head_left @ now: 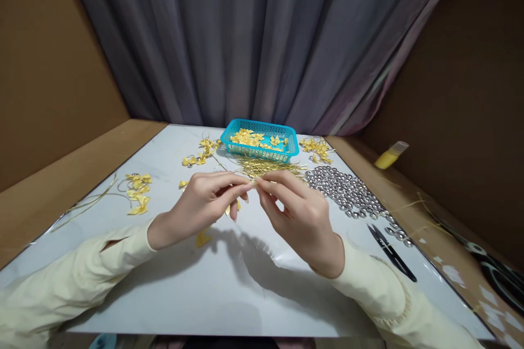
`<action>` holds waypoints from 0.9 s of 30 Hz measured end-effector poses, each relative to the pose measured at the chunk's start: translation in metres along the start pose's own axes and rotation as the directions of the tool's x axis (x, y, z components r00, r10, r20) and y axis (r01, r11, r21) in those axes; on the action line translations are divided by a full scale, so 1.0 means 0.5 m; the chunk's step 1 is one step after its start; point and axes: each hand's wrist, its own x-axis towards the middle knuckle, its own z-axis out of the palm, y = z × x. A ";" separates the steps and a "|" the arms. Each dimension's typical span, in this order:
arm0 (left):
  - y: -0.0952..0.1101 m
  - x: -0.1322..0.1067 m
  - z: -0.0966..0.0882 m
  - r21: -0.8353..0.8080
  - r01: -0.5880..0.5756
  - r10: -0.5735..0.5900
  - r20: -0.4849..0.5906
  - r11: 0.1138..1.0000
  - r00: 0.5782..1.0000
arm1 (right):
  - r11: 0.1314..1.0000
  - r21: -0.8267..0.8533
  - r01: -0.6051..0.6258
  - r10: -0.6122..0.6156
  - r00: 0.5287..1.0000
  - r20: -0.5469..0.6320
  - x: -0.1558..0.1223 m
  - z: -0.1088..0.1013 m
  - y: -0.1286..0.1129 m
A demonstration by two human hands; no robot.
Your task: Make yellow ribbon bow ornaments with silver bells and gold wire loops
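Note:
My left hand (208, 196) and my right hand (298, 210) meet fingertip to fingertip above the middle of the white tabletop (172, 289). Both are closed in a pinch on something tiny and yellowish between them, too small to name. Just behind the fingertips lies a pile of gold wire strips (268, 167). Under and beside my left hand are loose yellow ribbon bows, one of them a bow (202, 238) nearer to me. A spread of shiny silver beads (344, 191) lies to the right of my right hand.
A blue plastic basket (297, 147) with yellow bows stands at the back. More bow clusters lie at left (139, 193) and back right (317, 149). Black thread snips (393, 255) rest on the right; beyond the table edge are scissors (491, 267) and a small yellow tube (387, 160).

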 end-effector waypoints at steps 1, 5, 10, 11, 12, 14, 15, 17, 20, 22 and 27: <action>0.001 0.001 -0.001 -0.011 0.015 -0.015 0.009 1.000 1.000 | 1.000 -0.004 0.001 -0.001 1.000 0.000 -0.001 0.000 0.000; 0.003 0.004 -0.003 -0.058 0.029 -0.027 0.030 0.998 0.999 | 1.000 -0.010 0.007 -0.007 1.000 0.001 -0.002 -0.002 0.002; 0.005 0.004 -0.006 -0.109 0.113 -0.105 0.078 0.988 0.991 | 0.998 -0.051 0.038 -0.039 0.999 -0.019 0.000 -0.008 0.000; 0.005 0.004 -0.007 -0.135 0.137 -0.125 0.092 0.981 0.988 | 0.997 -0.060 0.048 -0.050 0.999 -0.017 0.000 -0.010 0.000; 0.004 0.004 -0.008 -0.165 0.161 -0.144 0.108 0.973 0.984 | 0.996 -0.067 0.058 -0.059 0.998 -0.014 0.000 -0.011 0.000; 0.003 0.004 -0.009 -0.227 0.202 -0.172 0.146 0.953 0.974 | 0.995 -0.069 0.072 -0.072 0.997 -0.001 -0.002 -0.012 0.000; 0.003 0.005 -0.010 -0.253 0.222 -0.184 0.167 0.942 0.969 | 0.995 -0.066 0.075 -0.075 0.997 0.005 -0.003 -0.012 0.001; 0.003 0.007 -0.012 -0.291 0.256 -0.202 0.205 0.922 0.958 | 0.994 -0.060 0.090 -0.090 0.996 -0.001 -0.004 -0.013 0.003; 0.004 0.010 -0.014 -0.299 0.289 -0.218 0.251 0.909 0.943 | 0.990 -0.055 0.127 -0.128 0.992 -0.017 -0.005 -0.014 0.005; 0.005 0.010 -0.015 -0.282 0.298 -0.220 0.276 0.912 0.936 | 0.988 -0.028 0.150 -0.151 0.988 -0.014 -0.004 -0.016 0.006; 0.006 0.011 -0.018 -0.261 0.313 -0.221 0.327 0.913 0.919 | 0.973 0.047 0.224 -0.223 0.975 -0.014 -0.003 -0.021 0.006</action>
